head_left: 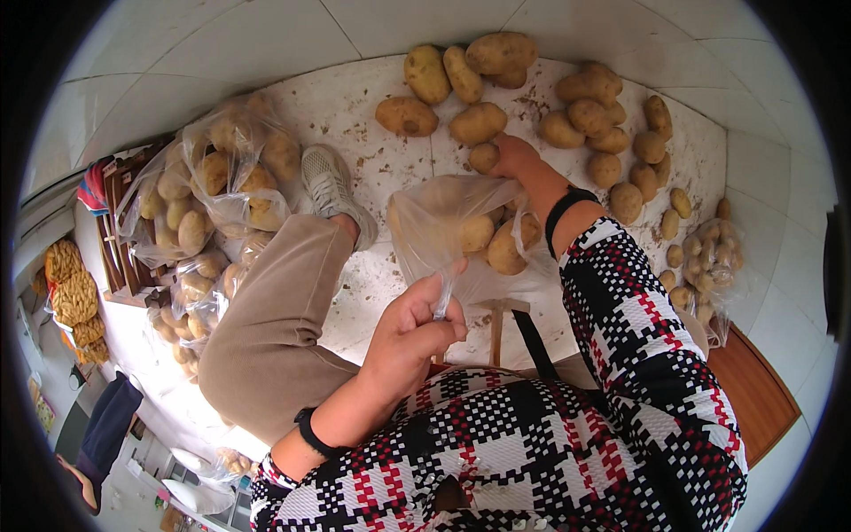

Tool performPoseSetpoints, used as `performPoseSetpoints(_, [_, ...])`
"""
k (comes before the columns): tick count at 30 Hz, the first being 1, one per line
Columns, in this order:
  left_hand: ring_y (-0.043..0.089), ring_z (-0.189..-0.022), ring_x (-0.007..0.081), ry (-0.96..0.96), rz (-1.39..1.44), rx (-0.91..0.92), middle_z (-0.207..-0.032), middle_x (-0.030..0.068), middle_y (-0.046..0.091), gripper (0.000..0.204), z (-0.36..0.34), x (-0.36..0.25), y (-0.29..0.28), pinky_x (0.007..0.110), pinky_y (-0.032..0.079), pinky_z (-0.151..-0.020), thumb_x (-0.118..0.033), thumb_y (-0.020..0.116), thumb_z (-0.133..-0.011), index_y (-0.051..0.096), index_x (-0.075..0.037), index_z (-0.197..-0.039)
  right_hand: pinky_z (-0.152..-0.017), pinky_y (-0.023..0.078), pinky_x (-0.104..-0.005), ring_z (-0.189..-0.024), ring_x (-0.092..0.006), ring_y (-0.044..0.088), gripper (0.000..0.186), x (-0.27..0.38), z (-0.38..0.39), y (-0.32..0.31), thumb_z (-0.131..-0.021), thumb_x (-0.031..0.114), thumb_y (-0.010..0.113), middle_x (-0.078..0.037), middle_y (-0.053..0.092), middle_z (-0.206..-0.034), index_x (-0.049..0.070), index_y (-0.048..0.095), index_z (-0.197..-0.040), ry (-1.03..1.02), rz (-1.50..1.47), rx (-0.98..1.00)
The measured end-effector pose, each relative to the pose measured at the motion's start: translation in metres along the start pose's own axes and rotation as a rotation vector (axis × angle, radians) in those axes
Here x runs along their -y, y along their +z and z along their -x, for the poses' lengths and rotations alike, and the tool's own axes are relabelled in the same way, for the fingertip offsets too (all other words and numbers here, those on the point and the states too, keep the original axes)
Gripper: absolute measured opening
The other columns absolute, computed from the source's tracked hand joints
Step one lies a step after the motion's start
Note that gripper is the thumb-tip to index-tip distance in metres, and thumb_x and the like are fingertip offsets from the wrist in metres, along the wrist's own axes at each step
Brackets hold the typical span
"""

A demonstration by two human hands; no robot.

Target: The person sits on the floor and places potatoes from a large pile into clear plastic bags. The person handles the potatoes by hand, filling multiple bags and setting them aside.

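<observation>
My left hand (pixel 412 331) is closed on the gathered edge of a clear plastic bag (pixel 424 197), pulling it up near my body. Several potatoes lie inside the bag, one of them a larger potato (pixel 512 246) near its right side. Beyond the bag, my right hand (pixel 516 158) reaches forward with its fingers around a small potato (pixel 483 158) at floor level. Just past that hand lies a bigger potato (pixel 478 123). My right fingers are partly hidden behind the hand.
Loose potatoes (pixel 589 102) spread over the dirt-specked tiles ahead and right. Filled potato bags (pixel 213 173) stand left, beside my shoe (pixel 330 177); another bag (pixel 712 257) sits far right. A tiled wall (pixel 266 40) closes the far side. Someone in dark clothing (pixel 108 426) is at lower left.
</observation>
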State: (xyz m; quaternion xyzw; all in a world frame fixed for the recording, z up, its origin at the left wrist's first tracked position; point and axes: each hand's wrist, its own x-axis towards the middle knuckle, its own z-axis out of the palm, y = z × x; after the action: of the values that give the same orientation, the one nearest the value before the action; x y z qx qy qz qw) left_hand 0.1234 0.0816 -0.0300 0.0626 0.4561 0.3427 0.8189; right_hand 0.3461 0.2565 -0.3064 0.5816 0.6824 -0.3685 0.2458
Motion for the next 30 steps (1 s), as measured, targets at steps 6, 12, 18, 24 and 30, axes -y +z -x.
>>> performPoseSetpoints(6, [0.032,-0.055,0.0054,0.03,0.005,-0.018,-0.071,0.0025,0.048,0.065,0.0,0.002,0.002,0.018,0.026,-0.05,0.001,0.048,-0.07,0.035,0.001,-0.134,-0.089,0.043,-0.038,-0.105,-0.0311,0.053,0.069,0.002,0.007,-0.003,-0.058,0.027,0.077,-0.016,0.055,-0.114,0.006,0.05,-0.118,-0.076,0.068,-0.044])
performPoseSetpoints(12, [0.031,-0.052,0.0053,0.066,0.088,-0.026,-0.069,0.0031,0.048,0.062,-0.001,0.005,-0.001,0.018,0.024,-0.048,0.0,0.048,-0.071,0.037,0.001,-0.132,-0.09,0.043,-0.0363,-0.105,-0.0306,0.053,0.063,0.001,0.046,-0.038,-0.061,0.025,0.076,-0.016,0.053,-0.114,0.005,0.052,-0.116,-0.177,0.012,-0.249])
performPoseSetpoints(18, [0.032,-0.051,0.0059,0.112,0.087,-0.015,-0.071,0.0046,0.049,0.057,-0.003,0.007,-0.003,0.018,0.024,-0.047,-0.001,0.046,-0.075,0.035,0.003,-0.131,-0.083,0.046,-0.0345,-0.095,-0.028,0.057,0.062,0.015,0.128,-0.098,-0.059,0.022,0.078,-0.015,0.058,-0.104,0.004,0.054,-0.112,-0.445,-0.418,-0.432])
performPoseSetpoints(24, [0.033,-0.052,0.0049,0.127,0.119,-0.033,-0.073,0.0056,0.052,0.056,-0.004,0.008,-0.005,0.018,0.025,-0.047,-0.003,0.048,-0.076,0.036,0.004,-0.13,-0.08,0.046,-0.0357,-0.092,-0.029,0.058,0.056,0.044,0.195,-0.087,-0.059,0.017,0.077,-0.014,0.06,-0.101,0.007,0.055,-0.109,-0.721,-0.268,-0.213])
performPoseSetpoints(30, [0.033,-0.052,0.0051,0.121,0.086,-0.012,-0.072,0.0039,0.051,0.055,0.0,0.013,-0.006,0.018,0.025,-0.046,-0.002,0.049,-0.076,0.037,0.004,-0.129,-0.08,0.045,-0.0399,-0.093,-0.0333,0.056,0.041,0.061,0.176,-0.011,-0.063,0.013,0.072,-0.014,0.059,-0.103,0.006,0.056,-0.1,-0.483,0.074,-0.226])
